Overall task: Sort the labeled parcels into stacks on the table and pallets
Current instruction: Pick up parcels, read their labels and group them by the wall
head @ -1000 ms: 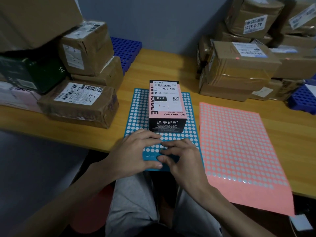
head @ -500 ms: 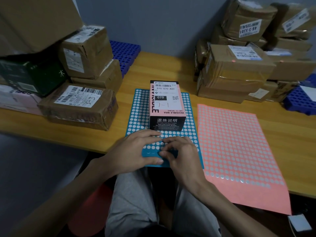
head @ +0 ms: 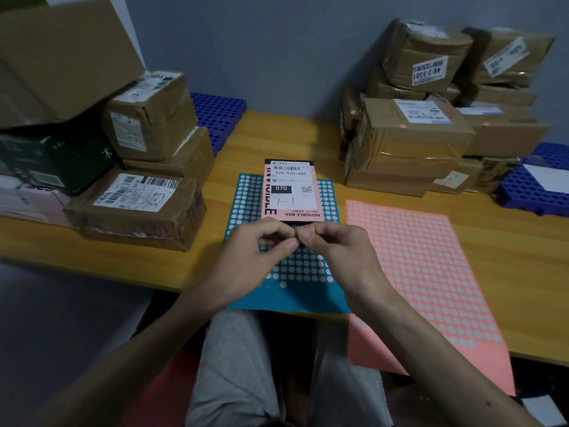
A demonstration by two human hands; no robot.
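Pink box [head: 292,192]. Found lying flat, label up, on the far end of the blue sticker sheet [head: 308,272], at 12 o'clock from both hands; near end hidden behind the fingertips. Printed "070" on the label, with a handwritten mark below it.

Left hand [head: 255,251] and right hand [head: 341,254]. Held up together just above the blue sheet, fingers curled, fingertips and thumbs meeting in a pinch. Impossible to tell whether a sticker sat between them: too small to see. Neither touching the box, as far as could be seen.

Handling, by judgement. Retail carton, probably light and stiff, with a smooth, somewhat slippery printed skin; likely to dent if squeezed on its broad faces. Best taken by the two long sides, at 3 and 9 o'clock, thumb on one and fingers on the other, with the label left uncovered.

Surroundings on the table [head: 277,140]. Pink sticker sheet [head: 431,272] at 3 o'clock from the blue one, overhanging the near edge. Taped brown parcels [head: 135,204] stacked at 9 to 10 o'clock. More brown parcels [head: 409,140] at 1 to 2 o'clock. Blue pallet [head: 218,115] at 11 o'clock.
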